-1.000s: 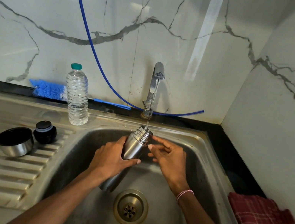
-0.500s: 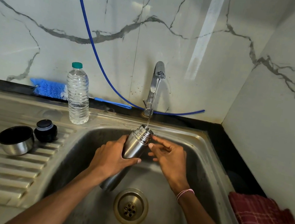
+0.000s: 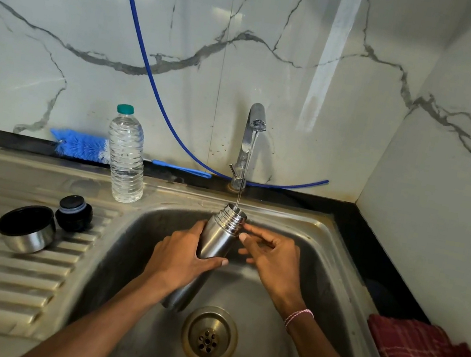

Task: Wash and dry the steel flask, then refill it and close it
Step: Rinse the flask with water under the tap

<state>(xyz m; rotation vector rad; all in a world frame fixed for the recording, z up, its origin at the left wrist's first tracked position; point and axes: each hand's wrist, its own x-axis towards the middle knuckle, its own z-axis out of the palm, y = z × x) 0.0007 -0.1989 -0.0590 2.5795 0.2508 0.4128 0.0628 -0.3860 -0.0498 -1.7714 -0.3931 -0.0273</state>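
Sink (image 3: 299, 220), basin centre: steel flask (image 3: 218, 237) tilted, long axis running from base near the drain (image 3: 209, 336) up to open mouth at the back edge, under the stream from the tap (image 3: 250, 137). Left hand (image 3: 180, 259) wrapped round mid-body, thumb across the front. Right hand (image 3: 273, 262) just beside the neck, fingers loosely bent, gripping nothing.

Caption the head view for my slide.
Left hand holds open cylindrical steel flask under the running chrome tap, right hand beside its neck.
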